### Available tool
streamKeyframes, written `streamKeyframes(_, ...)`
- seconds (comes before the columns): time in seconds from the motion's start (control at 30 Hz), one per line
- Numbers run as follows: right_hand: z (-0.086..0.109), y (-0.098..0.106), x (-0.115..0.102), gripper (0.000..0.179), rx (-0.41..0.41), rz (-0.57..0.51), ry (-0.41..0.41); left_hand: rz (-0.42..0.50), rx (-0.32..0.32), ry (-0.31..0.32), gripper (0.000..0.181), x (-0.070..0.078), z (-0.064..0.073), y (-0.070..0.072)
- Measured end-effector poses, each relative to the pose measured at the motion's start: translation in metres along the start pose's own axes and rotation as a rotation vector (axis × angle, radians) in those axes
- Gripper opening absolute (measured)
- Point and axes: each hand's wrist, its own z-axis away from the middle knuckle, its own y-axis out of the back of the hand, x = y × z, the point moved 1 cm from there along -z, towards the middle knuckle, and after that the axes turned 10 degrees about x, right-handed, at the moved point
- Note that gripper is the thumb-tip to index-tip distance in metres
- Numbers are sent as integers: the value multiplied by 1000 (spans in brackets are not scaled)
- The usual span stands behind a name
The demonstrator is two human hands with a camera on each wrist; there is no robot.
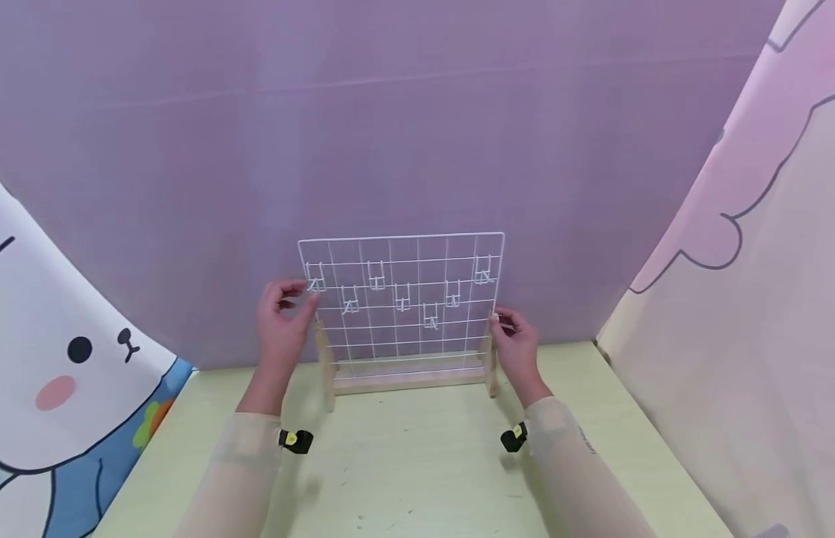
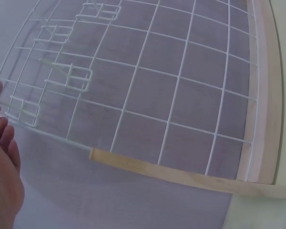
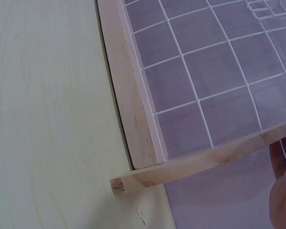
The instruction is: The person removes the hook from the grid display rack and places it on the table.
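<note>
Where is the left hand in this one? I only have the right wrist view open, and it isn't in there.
Observer: The left hand is at the left edge of the wire grid, by the upper-left hook.
Operator: I catch only part of one hook, near my top right corner. How many are on the grid altogether?
Observer: The head view shows seven.
Operator: And the left wooden upright, does it reach the top of the grid?
Observer: No, it ends partway up, and the grid rises above it.
</note>
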Motion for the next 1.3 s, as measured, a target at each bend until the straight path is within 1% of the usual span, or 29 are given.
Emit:
streamKeyframes(0.13,2,-3,0,20,-18,7,-11,-10,31,-16,23,1,-3,1)
streamKeyframes(0.3,2,-3,0,20,-23,18,-10,-24,50,-3,18,1,-4,-1)
streamKeyframes(0.53,11,-6,-33,22,-29,-1,-48,-35,69,-12,12,-1,-5,-2)
streamKeyframes(0.73,11,-5,-35,23,-24,4,-51,-52,67,-29,11,-1,-6,-1)
streamKeyframes(0.83,10,-5,-29,23,-19,1,-49,-65,72,-45,10,0,-6,-2)
streamKeyframes(1.03,3,-3,-3,24,-11,10,-49,-86,102,-97,9,-2,-9,-4)
streamKeyframes(1.17,3,-1,1,23,-20,6,-22,-91,120,-141,9,-2,-12,-6)
streamKeyframes(1.3,3,0,1,22,-25,-1,1,-87,127,-167,9,-3,-15,-7)
